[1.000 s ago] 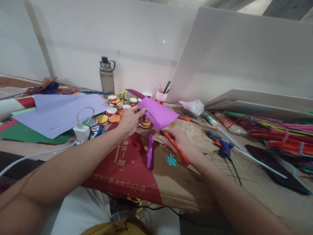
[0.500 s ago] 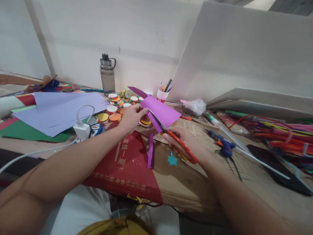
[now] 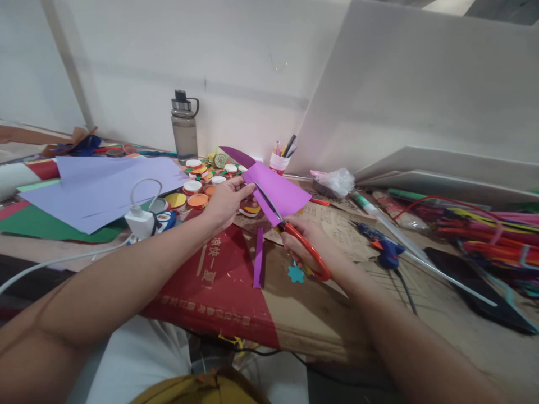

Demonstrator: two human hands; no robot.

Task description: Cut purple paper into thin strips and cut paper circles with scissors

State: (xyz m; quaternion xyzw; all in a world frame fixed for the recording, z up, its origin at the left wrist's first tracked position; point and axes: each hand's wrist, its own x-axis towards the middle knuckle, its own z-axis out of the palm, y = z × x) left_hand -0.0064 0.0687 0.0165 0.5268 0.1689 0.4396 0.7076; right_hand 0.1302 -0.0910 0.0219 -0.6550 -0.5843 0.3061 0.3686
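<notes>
Between thumb and fingers, my left hand (image 3: 229, 203) pinches the left edge of a purple sheet of paper (image 3: 283, 193). The sheet is held above the table and its far-left part curls away. My right hand (image 3: 309, 241) is closed around the red handles of a pair of scissors (image 3: 305, 244). The blades lie along the near part of the sheet, their tips close to my left thumb. Below, a narrow purple paper strip (image 3: 258, 258) lies on the red and brown cardboard (image 3: 210, 297). A small turquoise paper flower (image 3: 296, 274) lies under my right hand.
A water bottle (image 3: 184, 129) and a cup of pens (image 3: 279, 163) stand by the wall. Several round tubs (image 3: 197, 201) are behind my left hand. Lilac sheets (image 3: 105, 191) and a white charger (image 3: 141, 224) lie left; a blue glue gun (image 3: 389, 252) and pipe cleaners (image 3: 497, 235) right.
My right hand and the scissors have shifted slightly left, with the handles closer in. The purple sheet and my left hand stay almost in place.
</notes>
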